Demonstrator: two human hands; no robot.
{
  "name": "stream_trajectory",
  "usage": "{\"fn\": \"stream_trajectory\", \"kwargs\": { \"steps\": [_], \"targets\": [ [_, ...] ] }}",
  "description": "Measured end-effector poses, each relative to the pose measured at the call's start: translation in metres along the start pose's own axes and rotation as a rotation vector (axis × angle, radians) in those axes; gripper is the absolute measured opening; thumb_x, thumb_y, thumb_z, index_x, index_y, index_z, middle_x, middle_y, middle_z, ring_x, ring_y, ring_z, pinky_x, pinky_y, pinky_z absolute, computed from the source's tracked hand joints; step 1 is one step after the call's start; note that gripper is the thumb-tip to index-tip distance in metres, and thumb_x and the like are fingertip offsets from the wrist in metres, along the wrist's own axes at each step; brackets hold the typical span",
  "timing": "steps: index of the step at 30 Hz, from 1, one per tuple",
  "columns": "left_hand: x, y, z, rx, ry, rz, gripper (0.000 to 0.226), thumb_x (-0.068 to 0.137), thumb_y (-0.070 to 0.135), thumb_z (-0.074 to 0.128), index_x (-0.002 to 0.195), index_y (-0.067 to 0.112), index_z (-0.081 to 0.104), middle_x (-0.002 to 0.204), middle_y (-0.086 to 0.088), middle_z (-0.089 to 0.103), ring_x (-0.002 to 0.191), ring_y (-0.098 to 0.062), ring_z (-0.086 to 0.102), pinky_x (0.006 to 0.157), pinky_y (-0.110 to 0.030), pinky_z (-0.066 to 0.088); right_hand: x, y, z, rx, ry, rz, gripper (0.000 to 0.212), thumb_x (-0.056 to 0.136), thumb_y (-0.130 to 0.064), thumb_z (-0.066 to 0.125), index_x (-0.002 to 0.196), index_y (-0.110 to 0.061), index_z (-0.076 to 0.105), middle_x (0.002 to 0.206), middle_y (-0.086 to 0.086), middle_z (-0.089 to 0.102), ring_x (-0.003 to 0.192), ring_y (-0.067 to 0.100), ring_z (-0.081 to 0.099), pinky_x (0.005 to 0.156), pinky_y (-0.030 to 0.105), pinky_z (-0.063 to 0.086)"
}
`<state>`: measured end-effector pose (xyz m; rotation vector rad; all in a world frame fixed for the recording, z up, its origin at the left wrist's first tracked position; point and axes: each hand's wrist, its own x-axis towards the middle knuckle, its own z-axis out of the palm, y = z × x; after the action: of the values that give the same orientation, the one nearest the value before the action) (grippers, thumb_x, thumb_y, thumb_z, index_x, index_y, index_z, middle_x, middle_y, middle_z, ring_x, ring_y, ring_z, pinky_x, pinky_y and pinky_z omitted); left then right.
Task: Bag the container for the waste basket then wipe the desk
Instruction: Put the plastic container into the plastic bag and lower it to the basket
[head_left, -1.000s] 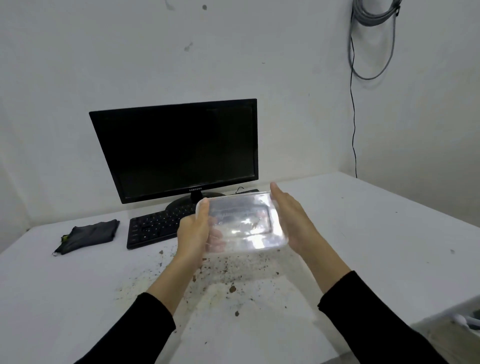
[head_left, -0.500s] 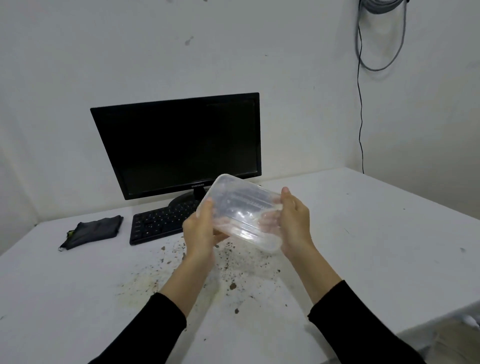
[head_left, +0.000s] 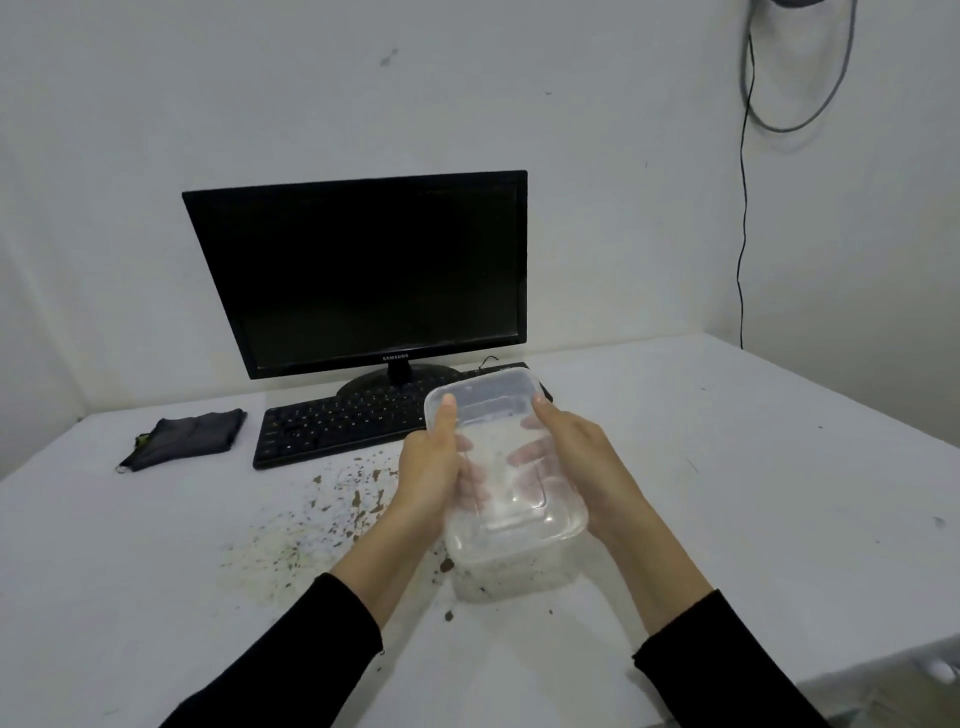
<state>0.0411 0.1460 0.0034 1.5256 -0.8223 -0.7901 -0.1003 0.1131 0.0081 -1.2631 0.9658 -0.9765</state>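
Head view: left hand (head_left: 431, 467) and right hand (head_left: 576, 457) clasp the clear container (head_left: 504, 467) above the soiled table (head_left: 753, 467); bare tabletop runs rightward to its edge.

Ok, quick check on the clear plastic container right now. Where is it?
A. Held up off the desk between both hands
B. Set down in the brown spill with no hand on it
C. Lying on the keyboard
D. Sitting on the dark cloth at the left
A: the left hand and right hand grip opposite sides of the container, above the desk.
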Motion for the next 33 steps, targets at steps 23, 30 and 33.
{"fn": "stream_trajectory", "kwargs": {
  "steps": [23, 30, 33],
  "targets": [
    [-0.112, -0.027, -0.116, 0.207, 0.072, -0.082, 0.051, 0.082, 0.043, 0.069, 0.091, -0.006, 0.063, 0.071, -0.016, 0.063, 0.065, -0.028, 0.062, 0.072, -0.052, 0.058, -0.050, 0.035, 0.101, 0.056, -0.310, -0.052, 0.034, 0.089, -0.036, 0.063, 0.114, -0.019, 0.048, 0.084, 0.018, 0.064, 0.062, 0.029, 0.063, 0.047, 0.030, 0.051],
    [-0.192, -0.037, -0.210, 0.413, 0.207, -0.145, 0.067, 0.076, 0.058, 0.067, 0.096, -0.006, 0.065, 0.077, -0.019, 0.067, 0.068, -0.029, 0.061, 0.073, -0.042, 0.053, -0.116, 0.039, 0.170, 0.005, -0.521, 0.027, 0.042, 0.094, -0.054, 0.045, 0.105, -0.015, 0.058, 0.071, 0.016, 0.068, 0.057, 0.030, 0.070, 0.049, 0.028, 0.051],
    [-0.235, -0.055, -0.255, 0.413, 0.168, -0.148, 0.071, 0.060, 0.064, 0.071, 0.083, -0.003, 0.065, 0.068, -0.019, 0.065, 0.058, -0.029, 0.061, 0.061, -0.037, 0.052, -0.149, 0.057, 0.196, -0.079, -0.592, -0.039, 0.039, 0.097, -0.048, 0.040, 0.096, -0.012, 0.057, 0.073, 0.016, 0.068, 0.068, 0.032, 0.070, 0.057, 0.031, 0.053]
  ]
}}
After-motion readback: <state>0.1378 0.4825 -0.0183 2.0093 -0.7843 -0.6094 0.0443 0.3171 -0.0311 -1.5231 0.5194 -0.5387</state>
